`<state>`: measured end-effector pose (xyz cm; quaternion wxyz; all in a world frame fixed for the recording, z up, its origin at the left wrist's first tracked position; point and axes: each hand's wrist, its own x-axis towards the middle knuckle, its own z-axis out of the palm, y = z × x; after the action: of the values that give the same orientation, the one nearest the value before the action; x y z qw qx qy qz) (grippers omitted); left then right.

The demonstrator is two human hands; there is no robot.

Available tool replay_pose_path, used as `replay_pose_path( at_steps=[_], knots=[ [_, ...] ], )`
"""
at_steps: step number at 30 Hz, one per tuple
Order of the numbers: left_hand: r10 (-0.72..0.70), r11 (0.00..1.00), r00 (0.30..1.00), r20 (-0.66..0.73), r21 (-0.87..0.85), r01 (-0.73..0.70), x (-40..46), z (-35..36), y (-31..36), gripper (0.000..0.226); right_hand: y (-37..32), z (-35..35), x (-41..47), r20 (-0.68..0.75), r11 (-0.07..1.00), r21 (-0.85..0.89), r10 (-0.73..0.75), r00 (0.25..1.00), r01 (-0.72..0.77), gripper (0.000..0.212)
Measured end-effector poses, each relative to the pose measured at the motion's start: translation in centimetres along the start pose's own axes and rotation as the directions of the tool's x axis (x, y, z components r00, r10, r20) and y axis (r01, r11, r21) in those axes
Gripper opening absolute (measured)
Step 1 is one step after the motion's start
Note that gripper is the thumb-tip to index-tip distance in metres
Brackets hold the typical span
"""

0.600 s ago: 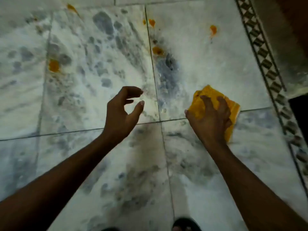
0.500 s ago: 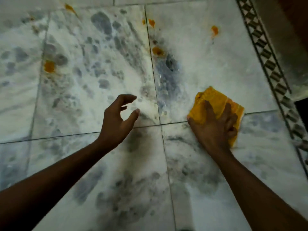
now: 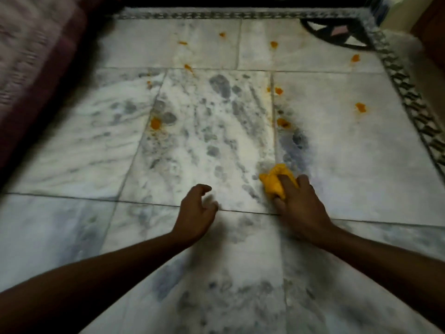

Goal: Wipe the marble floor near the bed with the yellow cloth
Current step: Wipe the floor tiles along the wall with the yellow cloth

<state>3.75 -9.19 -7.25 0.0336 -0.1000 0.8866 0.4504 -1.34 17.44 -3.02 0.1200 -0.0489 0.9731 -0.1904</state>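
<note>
The yellow cloth (image 3: 273, 180) lies bunched on the white and grey marble floor (image 3: 197, 145), at a tile joint near the middle of the view. My right hand (image 3: 301, 206) presses on it, fingers wrapped over its near side, so part of the cloth is hidden. My left hand (image 3: 196, 210) hovers just left of it above the floor, fingers curled and apart, holding nothing. Several orange stains, such as one (image 3: 155, 122) to the left and one (image 3: 283, 122) beyond the cloth, dot the tiles farther away.
The bed (image 3: 31, 61), with a dark maroon striped cover, fills the upper left. A dark patterned border strip (image 3: 407, 97) runs along the right and far edges of the floor. A dark round inlay (image 3: 337, 32) sits in the far right corner.
The view has tilted up, bringing the bed and far border into sight. The cloth went from spread flat to bunched under my right hand and has shifted left to the tile joint.
</note>
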Motion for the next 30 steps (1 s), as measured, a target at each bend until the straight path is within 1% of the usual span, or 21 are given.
replay_pose_path(
  at_steps=[2, 4, 6, 8, 10, 12, 13, 15, 17, 18, 20, 23, 24, 25, 26, 27, 28, 29, 30],
  knots=[
    [-0.021, 0.999, 0.999, -0.026, 0.037, 0.022, -0.3, -2.0, -2.0, 0.053, -4.2, 0.9, 0.8, 0.026, 0.983, -0.037, -0.179, 0.983, 0.18, 0.066],
    [0.028, 0.99, 0.999, -0.018, 0.14, -0.025, 0.5, -4.9, -4.7, 0.05, -7.9, 2.7, 2.1, 0.01, 0.949, -0.102, -0.299, 0.954, 0.298, 0.069],
    [0.096, 0.958, 0.994, -0.046, 0.277, -0.08, 2.7, -8.8, -8.1, 0.054, -11.3, 5.3, 3.9, -0.041, 0.92, -0.138, -0.377, 0.925, 0.368, 0.069],
    [0.117, 0.918, 0.982, -0.146, 0.394, -0.051, 5.0, -12.7, -11.0, 0.059, -14.1, 7.6, 5.4, -0.028, 0.905, -0.173, -0.4, 0.916, 0.39, 0.061],
    [0.107, 0.871, 0.965, -0.24, 0.49, 0.026, 7.0, -16.1, -13.8, 0.06, -16.6, 9.9, 7.0, 0.028, 0.908, -0.141, -0.395, 0.918, 0.395, 0.06],
    [0.07, 0.83, 0.96, -0.27, 0.55, 0.095, 8.4, -18.5, -16.2, 0.065, -17.7, 12.0, 7.6, 0.091, 0.913, -0.108, -0.385, 0.918, 0.394, 0.063],
    [0.05, 0.81, 0.961, -0.274, 0.574, 0.122, 8.8, -19.6, -17.5, 0.068, -17.7, 12.7, 7.4, 0.135, 0.913, -0.094, -0.384, 0.914, 0.397, 0.065],
    [0.04, 0.76, 0.969, -0.242, 0.637, 0.128, 9.6, -21.4, -19.4, 0.074, -17.5, 13.7, 7.2, 0.125, 0.905, -0.107, -0.399, 0.908, 0.412, 0.068],
    [-0.024, 0.748, 0.979, -0.201, 0.646, 0.151, 10.0, -21.9, -20.5, 0.076, -17.3, 14.1, 6.5, 0.123, 0.918, -0.139, -0.357, 0.926, 0.372, 0.069],
    [-0.034, 0.761, 0.979, -0.2, 0.63, 0.156, 9.9, -21.7, -20.7, 0.074, -17.3, 14.3, 5.9, 0.096, 0.925, -0.163, -0.33, 0.939, 0.342, 0.069],
    [-0.044, 0.788, 0.966, -0.256, 0.585, 0.191, 9.5, -20.9, -21.0, 0.068, -18.4, 14.9, 5.5, 0.02, 0.955, -0.167, -0.247, 0.969, 0.247, 0.066],
    [-0.041, 0.803, 0.945, -0.325, 0.552, 0.225, 10.0, -20.3, -21.0, 0.061, -22.8, 17.0, 9.0, -0.137, 0.99, -0.107, -0.102, 0.985, 0.088, 0.062],
    [-0.042, 0.807, 0.941, -0.337, 0.543, 0.231, 10.3, -20.4, -21.4, 0.061, -24.9, 18.1, 11.0, -0.156, 0.994, -0.077, -0.089, 0.984, 0.078, 0.061],
    [-0.041, 0.804, 0.939, -0.342, 0.547, 0.235, 10.3, -20.4, -21.7, 0.06, -26.9, 19.1, 12.3, -0.172, 0.99, -0.095, -0.121, 0.978, 0.106, 0.06],
    [-0.038, 0.8, 0.938, -0.344, 0.553, 0.235, 10.5, -20.3, -22.0, 0.06, -28.4, 20.3, 13.3, -0.194, 0.972, -0.131, -0.216, 0.957, 0.193, 0.059],
    [-0.043, 0.797, 0.938, -0.343, 0.555, 0.24, 10.5, -20.4, -22.2, 0.06, -29.3, 21.1, 13.3, -0.167, 0.938, -0.151, -0.336, 0.927, 0.313, 0.06],
    [-0.048, 0.794, 0.938, -0.344, 0.557, 0.244, 10.4, -20.3, -22.2, 0.06, -29.3, 21.6, 12.4, -0.167, 0.887, -0.164, -0.455, 0.874, 0.431, 0.062],
    [-0.057, 0.795, 0.939, -0.339, 0.553, 0.248, 10.7, -20.6, -22.0, 0.059, -28.4, 21.4, 11.2, -0.167, 0.834, -0.19, -0.548, 0.82, 0.518, 0.065],
    [-0.063, 0.801, 0.94, -0.335, 0.545, 0.248, 10.7, -20.6, -21.9, 0.058, -26.4, 21.0, 9.4, -0.149, 0.793, -0.23, -0.602, 0.784, 0.565, 0.067]
  ],
)
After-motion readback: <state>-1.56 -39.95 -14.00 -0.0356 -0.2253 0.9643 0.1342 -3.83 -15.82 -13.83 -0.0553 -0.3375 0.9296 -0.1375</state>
